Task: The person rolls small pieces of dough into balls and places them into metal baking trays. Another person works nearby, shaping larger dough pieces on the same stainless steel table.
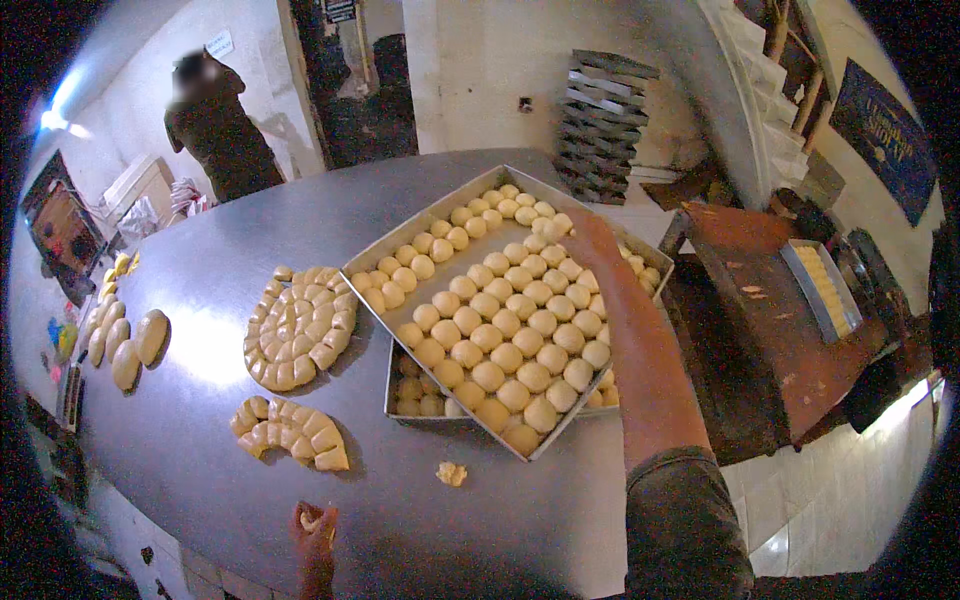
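Note:
My right arm reaches across the right side of a metal baking tray (420, 367) filled with rows of round dough balls (506, 322). My right hand (574, 225) is at the tray's far right corner beside some dough balls; its fingers are hard to make out. This tray lies crosswise on another tray (388, 390) of dough balls. Near the table's front edge, my left hand (315, 525) is curled around a small piece of dough. Ahead of it lie a curved strip of cut dough (292, 431) and a large coil of cut dough (300, 326). A small dough scrap (451, 473) sits to its right.
Larger oval dough pieces (126, 364) lie at the left of the metal table (420, 525). Another person (221, 135) stands by the far wall. Stacked dark trays (604, 127) stand beyond the table. A brown table (765, 300) at right bears a narrow tray (821, 289).

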`<action>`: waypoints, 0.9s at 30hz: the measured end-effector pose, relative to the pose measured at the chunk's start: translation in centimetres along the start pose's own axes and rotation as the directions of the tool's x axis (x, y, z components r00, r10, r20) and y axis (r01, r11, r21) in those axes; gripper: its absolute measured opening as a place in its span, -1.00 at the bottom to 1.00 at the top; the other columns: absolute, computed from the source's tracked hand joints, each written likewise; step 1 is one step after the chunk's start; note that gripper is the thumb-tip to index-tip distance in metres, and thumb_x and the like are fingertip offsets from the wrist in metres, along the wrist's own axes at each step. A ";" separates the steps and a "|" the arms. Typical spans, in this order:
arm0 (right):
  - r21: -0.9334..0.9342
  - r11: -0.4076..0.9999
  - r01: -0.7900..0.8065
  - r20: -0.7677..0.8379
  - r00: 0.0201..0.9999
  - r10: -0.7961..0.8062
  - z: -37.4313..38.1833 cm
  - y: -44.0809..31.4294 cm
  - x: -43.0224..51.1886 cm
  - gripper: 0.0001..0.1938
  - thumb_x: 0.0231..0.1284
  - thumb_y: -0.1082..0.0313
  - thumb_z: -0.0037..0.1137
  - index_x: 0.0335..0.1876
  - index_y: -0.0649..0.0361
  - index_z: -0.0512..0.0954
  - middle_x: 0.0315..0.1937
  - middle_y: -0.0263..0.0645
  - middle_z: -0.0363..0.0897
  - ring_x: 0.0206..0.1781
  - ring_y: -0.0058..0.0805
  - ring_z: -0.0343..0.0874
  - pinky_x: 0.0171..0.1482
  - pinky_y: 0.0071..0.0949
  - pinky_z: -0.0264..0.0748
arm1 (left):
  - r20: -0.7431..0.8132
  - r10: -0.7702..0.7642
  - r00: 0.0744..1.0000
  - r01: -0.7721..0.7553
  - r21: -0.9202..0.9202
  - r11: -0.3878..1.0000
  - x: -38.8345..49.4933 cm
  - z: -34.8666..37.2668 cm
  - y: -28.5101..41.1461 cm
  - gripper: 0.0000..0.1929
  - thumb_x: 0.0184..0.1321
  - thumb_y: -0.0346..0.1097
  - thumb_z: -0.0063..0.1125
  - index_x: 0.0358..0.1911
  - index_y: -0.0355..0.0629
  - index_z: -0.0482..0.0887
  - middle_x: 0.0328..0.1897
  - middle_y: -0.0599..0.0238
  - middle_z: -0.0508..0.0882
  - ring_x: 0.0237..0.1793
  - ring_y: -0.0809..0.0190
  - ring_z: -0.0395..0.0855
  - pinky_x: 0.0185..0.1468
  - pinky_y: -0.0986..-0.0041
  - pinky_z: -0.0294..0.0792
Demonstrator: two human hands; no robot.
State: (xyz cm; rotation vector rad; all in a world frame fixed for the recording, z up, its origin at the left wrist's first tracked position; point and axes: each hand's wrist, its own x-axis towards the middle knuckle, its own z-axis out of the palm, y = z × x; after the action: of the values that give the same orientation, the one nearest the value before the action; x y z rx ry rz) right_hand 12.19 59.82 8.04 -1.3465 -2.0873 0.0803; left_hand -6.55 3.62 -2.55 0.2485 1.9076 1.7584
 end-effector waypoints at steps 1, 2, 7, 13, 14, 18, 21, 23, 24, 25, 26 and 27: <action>0.067 0.994 0.088 -0.092 0.992 -0.081 2.9 0.5 -0.6 -0.70 0.05 0.49 -0.01 -0.05 0.15 0.53 -0.09 0.03 0.55 -0.01 -0.06 0.53 0.06 -0.15 0.42 | -0.026 0.004 1.000 -0.003 0.036 0.999 -0.2 -1.1 0.2 -0.71 0.09 -0.40 0.26 -0.46 0.01 0.32 -0.55 0.51 0.34 -0.58 0.47 0.26 -0.53 0.58 0.16; 0.049 0.994 0.100 0.004 0.995 -0.101 3.3 0.4 0.1 -0.71 0.06 0.48 -0.01 -0.06 0.15 0.54 -0.10 0.02 0.55 0.00 -0.06 0.53 0.05 -0.12 0.42 | -0.039 -0.003 0.999 0.006 0.067 0.998 -0.6 -2.3 -0.2 -0.72 0.10 -0.38 0.26 -0.45 0.00 0.32 -0.54 0.50 0.35 -0.57 0.47 0.27 -0.52 0.59 0.16; -0.216 0.941 0.262 0.216 0.952 -0.215 5.4 0.0 -0.9 -0.75 0.05 0.46 0.00 -0.13 0.15 0.58 -0.13 -0.02 0.58 -0.02 -0.05 0.54 0.01 -0.08 0.47 | 0.012 -0.085 0.996 0.083 0.118 0.989 -1.2 -1.1 0.9 -0.76 0.14 -0.33 0.23 -0.39 -0.03 0.34 -0.49 0.48 0.38 -0.49 0.46 0.33 -0.44 0.60 0.21; -0.452 0.855 0.256 0.602 0.794 0.080 2.3 -1.1 1.7 -0.70 0.10 0.39 0.01 -0.02 0.07 0.56 0.07 -0.01 0.49 0.16 -0.02 0.43 0.13 -0.12 0.39 | 0.084 -0.056 0.995 0.055 0.019 0.998 -1.0 -1.1 0.6 -0.78 0.16 -0.34 0.19 -0.33 -0.03 0.33 -0.42 0.45 0.39 -0.44 0.44 0.34 -0.39 0.59 0.23; -0.383 0.908 0.172 0.515 0.855 0.056 2.1 -2.3 1.1 -0.69 0.11 0.39 0.01 0.01 0.08 0.55 0.09 -0.01 0.47 0.18 0.00 0.40 0.16 -0.13 0.36 | 0.065 -0.044 0.997 0.042 0.024 0.999 -1.2 -1.6 0.1 -0.77 0.16 -0.33 0.19 -0.31 -0.03 0.33 -0.40 0.45 0.39 -0.44 0.44 0.33 -0.39 0.58 0.23; -0.267 0.936 0.228 0.453 0.887 -0.087 3.1 -2.3 -0.3 -0.72 0.15 0.34 -0.01 -0.02 0.16 0.55 -0.02 0.02 0.52 0.10 -0.06 0.47 0.14 -0.12 0.39 | 0.007 -0.092 0.996 0.086 0.293 0.952 -1.2 -4.1 -1.6 -0.76 0.17 -0.35 0.17 -0.19 -0.04 0.35 -0.30 0.40 0.42 -0.35 0.42 0.40 -0.33 0.55 0.31; -0.248 0.870 0.427 0.071 0.903 -0.423 1.5 -1.5 0.7 -0.75 0.16 0.37 0.00 -0.05 0.20 0.53 -0.10 0.00 0.55 0.03 -0.11 0.52 0.09 -0.11 0.43 | -0.039 -0.273 0.961 0.257 -0.234 0.938 -0.8 -1.8 -0.2 -0.72 0.17 -0.38 0.15 -0.09 -0.10 0.37 -0.27 0.36 0.47 -0.25 0.30 0.51 -0.17 0.47 0.44; 0.033 0.832 0.554 -0.211 0.817 -0.536 0.1 -6.3 -1.4 -0.74 0.17 0.40 0.00 -0.02 0.19 0.50 -0.11 -0.04 0.56 0.02 -0.10 0.53 0.09 -0.12 0.43 | 0.207 -0.024 0.978 -0.031 0.255 0.966 0.2 -2.8 -2.8 -0.66 0.18 -0.40 0.12 0.01 -0.14 0.35 -0.12 0.27 0.53 -0.07 0.18 0.54 0.02 0.38 0.45; 0.310 0.745 0.590 -0.250 0.807 -0.535 -2.7 -11.6 -4.9 -0.72 0.17 0.40 0.01 0.01 0.18 0.49 -0.10 -0.06 0.56 0.01 -0.09 0.53 0.10 -0.14 0.43 | 0.301 0.087 0.950 -0.219 0.439 0.872 0.4 -3.7 -4.7 -0.63 0.19 -0.41 0.11 0.05 -0.16 0.35 -0.04 0.23 0.55 0.01 0.12 0.55 0.10 0.34 0.44; 0.620 0.684 0.385 0.026 0.861 -0.508 -5.5 -14.9 -9.3 -0.71 0.15 0.37 0.06 0.00 0.20 0.49 -0.04 -0.07 0.55 0.04 -0.08 0.53 0.12 -0.20 0.43 | 0.414 0.176 0.893 -0.406 0.573 0.712 0.5 -3.7 -5.7 -0.62 0.19 -0.42 0.10 0.08 -0.17 0.33 0.04 0.18 0.56 0.09 0.07 0.52 0.16 0.31 0.42; 0.673 0.680 0.291 0.269 0.760 -0.592 -7.9 -16.6 -14.3 -0.66 0.18 0.45 0.03 0.10 0.25 0.46 0.12 -0.08 0.47 0.23 -0.30 0.40 0.30 -0.31 0.24 | 0.403 0.100 0.910 -0.231 0.291 0.928 -1.1 -0.6 -2.2 -0.53 0.19 -0.38 0.13 0.17 -0.20 0.29 0.18 0.12 0.50 0.20 0.09 0.44 0.26 0.28 0.33; 0.694 0.622 0.363 0.273 0.667 -0.694 -7.5 -17.2 -19.0 -0.63 0.20 0.45 0.01 0.15 0.24 0.42 0.14 -0.08 0.45 0.24 -0.25 0.38 0.30 -0.28 0.22 | 0.519 -0.052 0.853 0.194 -0.223 0.955 -0.1 1.3 -3.8 -0.45 0.23 -0.25 0.13 0.25 -0.24 0.25 0.21 0.10 0.48 0.21 0.11 0.43 0.33 0.26 0.25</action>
State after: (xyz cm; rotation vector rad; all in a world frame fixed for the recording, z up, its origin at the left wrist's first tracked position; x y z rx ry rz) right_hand 7.65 33.72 11.36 -0.2447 -2.5253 0.8516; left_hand -5.04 4.17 -6.24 0.4313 1.2649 1.6360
